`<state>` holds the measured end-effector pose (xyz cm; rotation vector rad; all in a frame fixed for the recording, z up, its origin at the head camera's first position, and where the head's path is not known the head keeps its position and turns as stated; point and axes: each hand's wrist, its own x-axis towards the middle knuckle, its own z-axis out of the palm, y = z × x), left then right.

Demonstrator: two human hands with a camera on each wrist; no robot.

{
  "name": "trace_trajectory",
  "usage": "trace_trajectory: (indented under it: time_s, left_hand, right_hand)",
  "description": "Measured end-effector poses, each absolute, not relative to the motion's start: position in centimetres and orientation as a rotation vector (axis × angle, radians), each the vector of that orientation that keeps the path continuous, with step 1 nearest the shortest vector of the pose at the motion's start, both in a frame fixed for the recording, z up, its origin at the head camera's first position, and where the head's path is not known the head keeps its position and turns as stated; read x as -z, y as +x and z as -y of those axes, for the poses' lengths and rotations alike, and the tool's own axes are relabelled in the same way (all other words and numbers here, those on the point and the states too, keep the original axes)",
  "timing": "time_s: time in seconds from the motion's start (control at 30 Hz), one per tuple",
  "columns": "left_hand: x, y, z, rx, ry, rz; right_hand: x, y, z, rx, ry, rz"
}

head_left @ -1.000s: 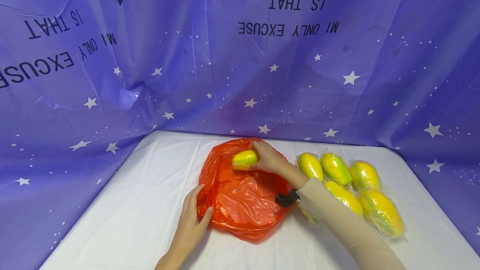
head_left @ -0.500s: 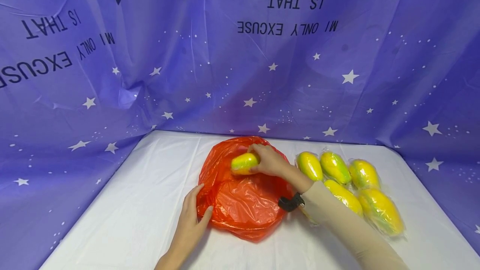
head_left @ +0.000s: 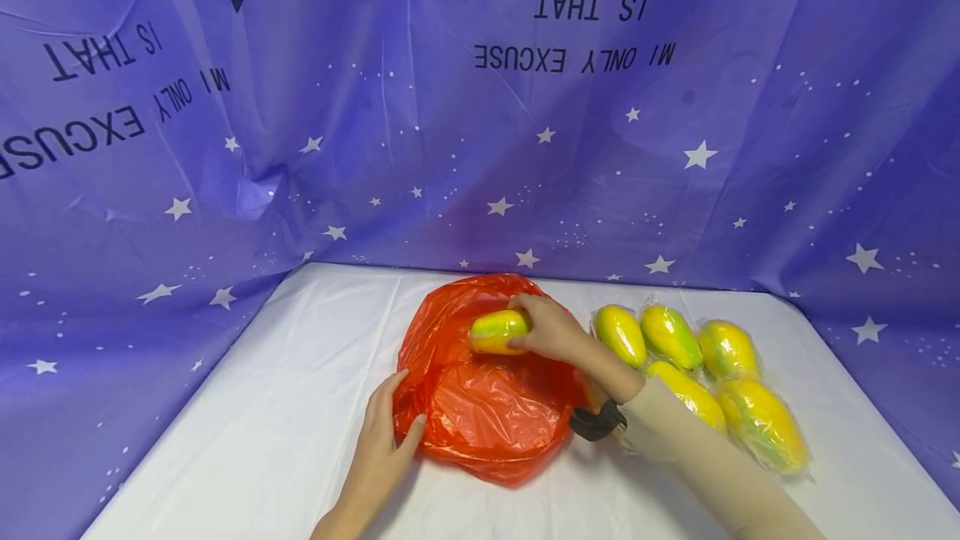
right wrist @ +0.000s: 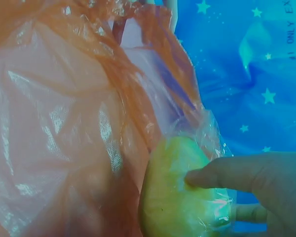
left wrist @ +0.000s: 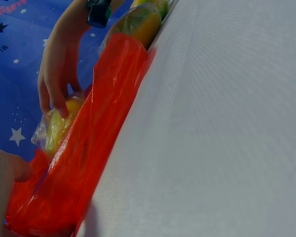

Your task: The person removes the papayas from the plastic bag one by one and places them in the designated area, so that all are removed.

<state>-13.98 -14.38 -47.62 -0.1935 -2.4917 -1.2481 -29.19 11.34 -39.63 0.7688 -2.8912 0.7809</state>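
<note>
A red plastic bag [head_left: 495, 415] lies spread with its mouth wide and facing up in the head view. Over its far part, my right hand [head_left: 553, 327] grips one end of a yellow-green mango [head_left: 497, 332] in clear wrap. In the right wrist view, the thumb presses on the wrapped mango [right wrist: 175, 192] above the red plastic. My left hand [head_left: 384, 432] touches the bag's left rim, fingers fairly straight and thumb apart. The left wrist view shows its thumb [left wrist: 20, 169] beside the bag's edge. Inside the bag I see only wrinkled plastic.
Several wrapped mangoes [head_left: 688, 394] lie in a cluster on the right of the white-covered table [head_left: 292, 407]. Another wrapped piece is partly hidden under the right forearm, which has a black wrist strap [head_left: 598, 422]. A purple star-printed curtain [head_left: 450, 148] surrounds the table's back and sides.
My right hand has drawn slightly right and toward me with the mango, which shows more of itself now. The left hand and the mango cluster stay where they were.
</note>
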Motion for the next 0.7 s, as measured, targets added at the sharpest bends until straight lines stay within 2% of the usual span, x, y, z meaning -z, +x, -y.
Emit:
trace_trajectory:
  time_s: [0.23,0.7]
  left_hand:
    - [47.7,-13.9,14.4,1.257,-0.194,2.491]
    - [47.7,-13.9,14.4,1.253,-0.204,2.497]
  right_hand:
    - [38.9,-27.9,-11.9,-0.828,0.656,2.886]
    - [37.3,-26.3,-13.8,-0.938,0.623,2.851]
